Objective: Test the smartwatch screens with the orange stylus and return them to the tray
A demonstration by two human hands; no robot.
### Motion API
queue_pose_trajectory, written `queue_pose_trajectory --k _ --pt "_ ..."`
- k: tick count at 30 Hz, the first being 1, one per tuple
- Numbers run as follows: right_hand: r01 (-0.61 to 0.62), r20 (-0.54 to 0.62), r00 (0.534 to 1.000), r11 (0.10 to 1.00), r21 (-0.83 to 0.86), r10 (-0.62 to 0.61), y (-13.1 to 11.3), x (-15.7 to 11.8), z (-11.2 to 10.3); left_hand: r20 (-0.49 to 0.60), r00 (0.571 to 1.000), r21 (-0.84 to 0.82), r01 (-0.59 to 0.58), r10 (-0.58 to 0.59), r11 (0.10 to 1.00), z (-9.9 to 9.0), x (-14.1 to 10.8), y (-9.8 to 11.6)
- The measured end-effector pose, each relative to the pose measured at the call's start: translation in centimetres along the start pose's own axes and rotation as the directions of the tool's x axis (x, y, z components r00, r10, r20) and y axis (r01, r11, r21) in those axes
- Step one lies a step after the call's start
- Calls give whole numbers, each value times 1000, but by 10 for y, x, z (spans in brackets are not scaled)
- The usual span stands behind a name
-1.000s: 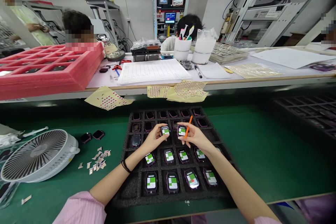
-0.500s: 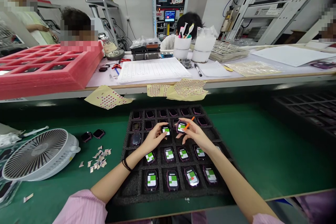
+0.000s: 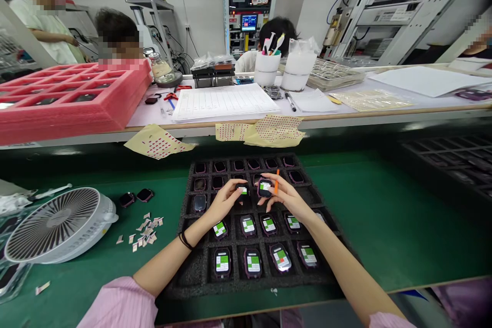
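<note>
Over the middle of a black foam tray [image 3: 192, 269], my left hand [image 3: 223, 201] is closed on a smartwatch body [image 3: 242, 190] with a lit green-and-white screen. Beside it, my right hand [image 3: 286, 196] grips another lit smartwatch body [image 3: 265, 188] by its edge. A thin orange stick [image 3: 277, 182] also sits between the right fingers, pointing up. Below the hands, several watch bodies with lit screens [image 3: 252, 262] lie in the tray's pockets. Watch bodies with dark screens [image 3: 218, 183] fill pockets in the back rows.
A white fan [image 3: 61, 225] stands at the left, near small loose pieces [image 3: 146, 233] and two dark watch bodies [image 3: 145, 195]. The raised shelf holds a pink foam tray [image 3: 111, 107], papers [image 3: 226, 102] and white cups [image 3: 267, 69]. Another black tray [image 3: 442, 159] is at right.
The orange stick has turned from slanted to nearly upright in my right hand. Both hands stay in about the same place, the watch in the left tilting slightly. A person at the back left has shifted.
</note>
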State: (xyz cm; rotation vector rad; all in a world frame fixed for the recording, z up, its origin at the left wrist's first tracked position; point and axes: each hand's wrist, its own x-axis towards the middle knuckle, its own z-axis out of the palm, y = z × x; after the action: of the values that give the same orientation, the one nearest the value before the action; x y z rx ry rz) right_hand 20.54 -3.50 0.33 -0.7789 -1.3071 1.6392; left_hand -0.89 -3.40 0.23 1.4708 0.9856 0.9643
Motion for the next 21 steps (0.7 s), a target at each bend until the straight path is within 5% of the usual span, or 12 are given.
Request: queue_pose_trajectory --k 21 --pt "29 -72 997 998 -49 -32 1 1 0 -19 1000 6 19 -19 1000 -2 1 -4"
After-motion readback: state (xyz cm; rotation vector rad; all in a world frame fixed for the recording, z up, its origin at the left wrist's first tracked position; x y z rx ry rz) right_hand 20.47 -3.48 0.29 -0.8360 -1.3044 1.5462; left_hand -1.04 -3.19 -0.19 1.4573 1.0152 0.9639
